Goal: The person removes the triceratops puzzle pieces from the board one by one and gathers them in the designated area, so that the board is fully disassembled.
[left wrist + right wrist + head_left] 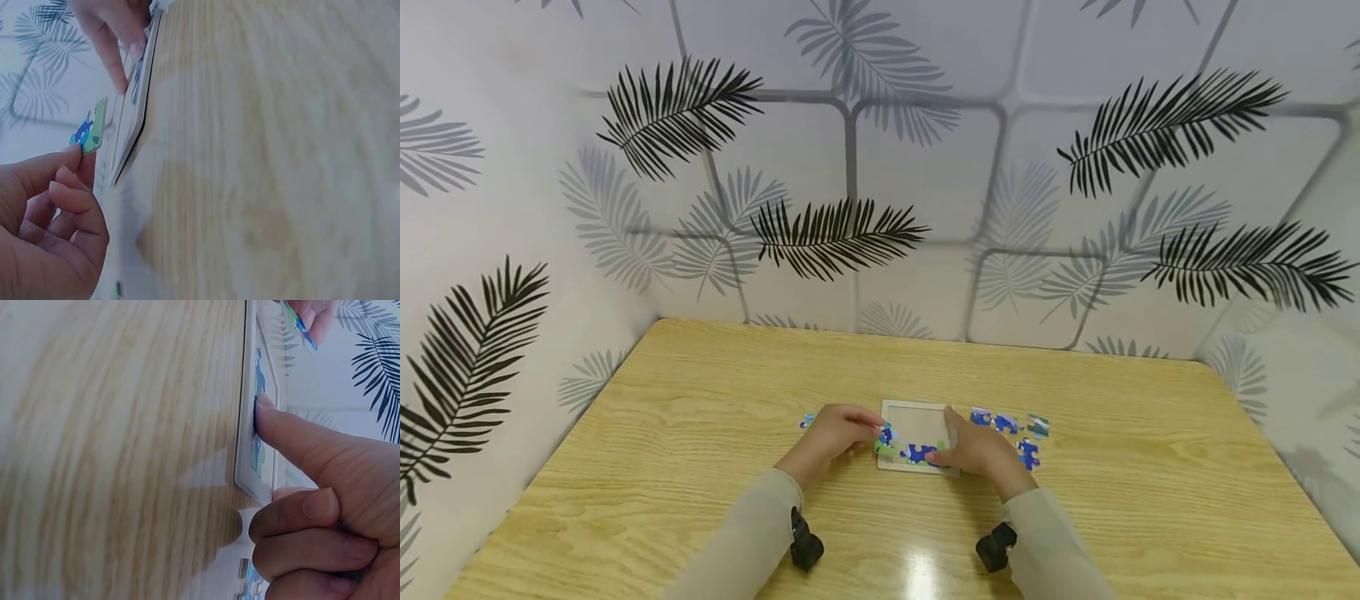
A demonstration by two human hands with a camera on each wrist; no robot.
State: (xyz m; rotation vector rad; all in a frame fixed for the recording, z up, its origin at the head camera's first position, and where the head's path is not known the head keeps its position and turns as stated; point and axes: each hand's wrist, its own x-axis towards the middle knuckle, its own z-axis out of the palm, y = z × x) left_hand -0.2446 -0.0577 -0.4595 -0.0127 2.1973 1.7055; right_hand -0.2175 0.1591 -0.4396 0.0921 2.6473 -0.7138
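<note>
Between thumb and fingertips, my left hand (835, 435) pinches a jigsaw piece (92, 128) in blue and green, raised beside the left edge of a shallow wooden puzzle frame (917, 403). Several blue and green pieces (919, 454) lie along the frame's near side. My right hand (981, 450) is at the frame's right side. Its thumb (275, 422) presses on the pieces inside, while the index finger reaches along the right edge. The right hand's other fingers are curled in the right wrist view.
Several loose jigsaw pieces (1004, 423) lie on the wooden table (1112, 450) right of the frame. One more piece (807, 421) shows left of my left hand, partly hidden. A leaf-patterned wall (917, 275) stands behind the table.
</note>
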